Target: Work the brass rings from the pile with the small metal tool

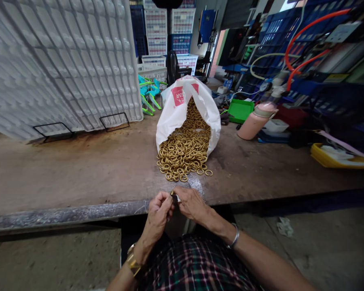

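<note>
Many brass-coloured rings [183,155] spill from a white plastic bag [172,117] with red print onto the wooden table [109,173]. My left hand [159,212] and my right hand [191,203] meet at the table's front edge, just below the pile. Between their fingertips is a small brass-coloured piece, seen edge-on at the right fingers, with something dark and something white beside it. The left fingers are pinched together on a small item that I cannot make out. My right thumb and fingers are closed round the brass-coloured piece, which looks like a ring.
Stacked white moulded trays [87,64] stand at the left on black wire stands [114,121]. Green and teal plastic parts [150,95] lie behind the bag. A pink bottle [252,123], a green tray [240,110] and a yellow tray [339,159] are at the right.
</note>
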Action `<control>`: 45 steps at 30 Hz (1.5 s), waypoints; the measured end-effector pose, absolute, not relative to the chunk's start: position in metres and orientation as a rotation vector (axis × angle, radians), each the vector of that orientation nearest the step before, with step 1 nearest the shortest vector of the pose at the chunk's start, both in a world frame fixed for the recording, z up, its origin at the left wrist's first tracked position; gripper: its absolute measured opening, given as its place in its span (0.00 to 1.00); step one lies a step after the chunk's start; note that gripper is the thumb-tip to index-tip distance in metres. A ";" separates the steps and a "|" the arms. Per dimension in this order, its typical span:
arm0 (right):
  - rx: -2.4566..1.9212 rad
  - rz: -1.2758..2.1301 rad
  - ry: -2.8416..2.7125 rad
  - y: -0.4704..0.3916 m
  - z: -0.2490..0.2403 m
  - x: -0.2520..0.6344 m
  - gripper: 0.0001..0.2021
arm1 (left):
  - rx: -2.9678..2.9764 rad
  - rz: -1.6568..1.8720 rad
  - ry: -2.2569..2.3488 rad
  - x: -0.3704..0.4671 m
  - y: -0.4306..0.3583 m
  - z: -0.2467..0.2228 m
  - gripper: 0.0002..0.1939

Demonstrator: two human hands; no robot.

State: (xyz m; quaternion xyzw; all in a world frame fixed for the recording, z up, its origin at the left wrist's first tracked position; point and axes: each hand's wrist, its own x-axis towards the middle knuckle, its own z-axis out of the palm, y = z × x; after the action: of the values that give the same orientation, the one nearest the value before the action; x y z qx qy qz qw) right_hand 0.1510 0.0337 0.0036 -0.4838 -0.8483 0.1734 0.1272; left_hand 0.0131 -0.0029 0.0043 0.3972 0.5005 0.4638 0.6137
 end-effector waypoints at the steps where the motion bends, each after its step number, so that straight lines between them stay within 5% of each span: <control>1: -1.418 0.499 -2.480 0.034 0.004 0.151 0.12 | 0.927 1.068 1.164 0.013 -0.003 0.005 0.16; 26: -1.765 0.511 -2.560 0.047 0.009 0.157 0.10 | 1.144 0.982 1.033 0.016 -0.025 0.029 0.15; 45: -1.959 0.270 -2.099 0.079 -0.007 0.175 0.07 | 0.051 1.086 0.734 -0.001 0.000 0.001 0.10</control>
State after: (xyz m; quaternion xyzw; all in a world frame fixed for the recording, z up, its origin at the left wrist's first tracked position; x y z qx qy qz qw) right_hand 0.1754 0.0790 -0.0069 -0.6737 -0.7218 0.0927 0.1286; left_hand -0.0012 0.0001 0.0008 0.0238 0.3411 0.5049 0.7925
